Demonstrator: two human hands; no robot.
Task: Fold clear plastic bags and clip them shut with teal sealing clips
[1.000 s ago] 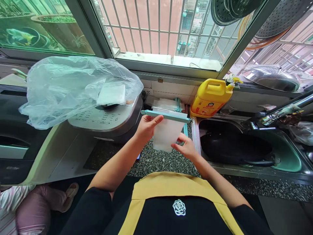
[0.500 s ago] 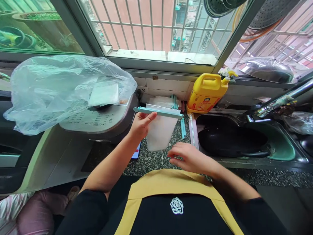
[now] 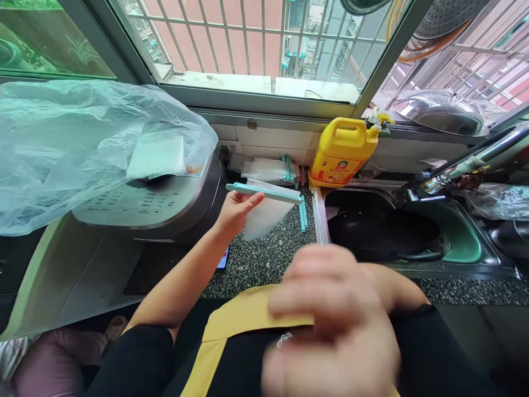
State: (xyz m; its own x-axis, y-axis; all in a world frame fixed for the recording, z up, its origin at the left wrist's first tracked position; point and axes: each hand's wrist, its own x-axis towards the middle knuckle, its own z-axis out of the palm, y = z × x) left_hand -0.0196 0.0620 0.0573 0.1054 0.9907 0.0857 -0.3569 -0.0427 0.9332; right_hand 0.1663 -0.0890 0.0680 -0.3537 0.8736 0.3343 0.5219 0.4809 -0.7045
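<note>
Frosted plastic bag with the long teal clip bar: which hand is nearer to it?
Left. The left hand holds the frosted bag by its long teal plastic clip bar, near the bar's left end. The right hand, blurred, is close to the camera, apart from the bag.

The left hand (image 3: 235,212) holds a translucent bag (image 3: 263,218) by its teal clip (image 3: 279,193).

speckled counter (image 3: 264,270) | 1 phone (image 3: 223,260), partly hidden | teal strips (image 3: 303,215) | translucent bags (image 3: 264,169) near wall (image 3: 276,138)
</note>
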